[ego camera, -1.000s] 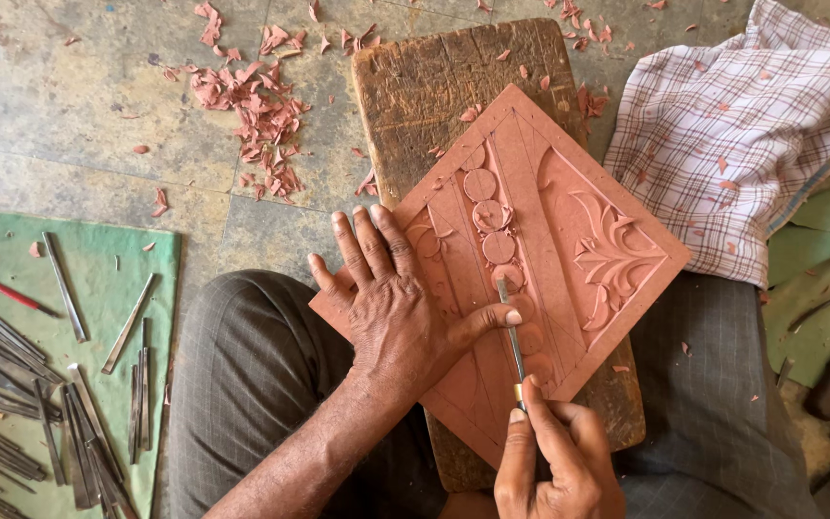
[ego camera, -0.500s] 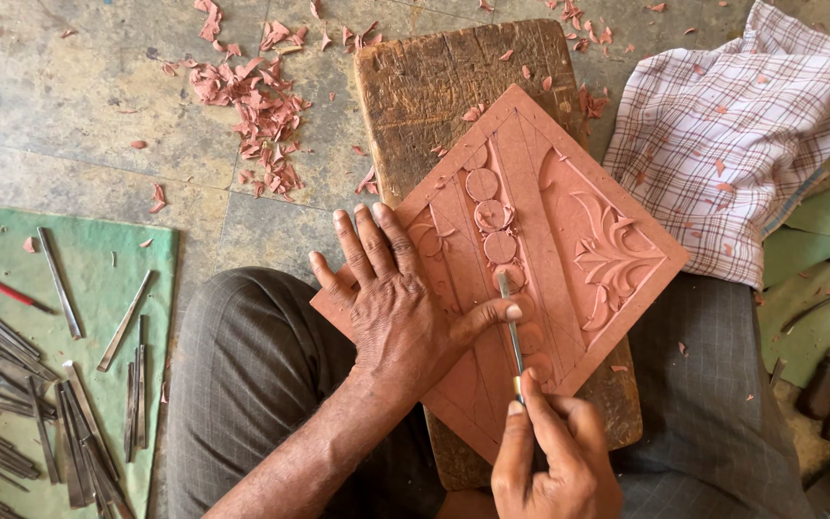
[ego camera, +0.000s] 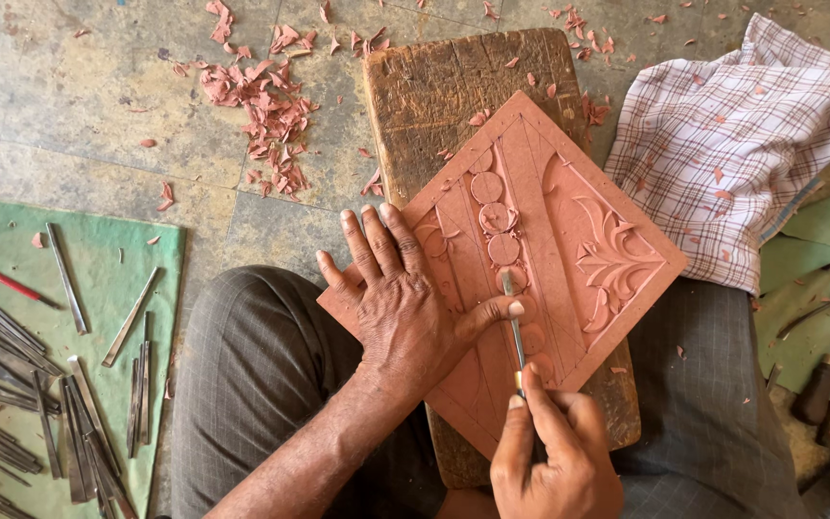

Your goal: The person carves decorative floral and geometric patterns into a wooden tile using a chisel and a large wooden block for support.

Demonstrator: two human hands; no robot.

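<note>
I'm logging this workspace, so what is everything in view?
tile: one, reddish, carved, on the board
board: one, brown wood, under the tile
chisel: one, metal, tip on the tile
shavings: many, reddish, on the floor
cloth: one, checked, top right
mat: one, green, left
tools: many, metal, on the mat
left hand: flat on the tile
right hand: grips the chisel

Left hand (ego camera: 405, 298) flat, right hand (ego camera: 549, 452) pinched.
</note>
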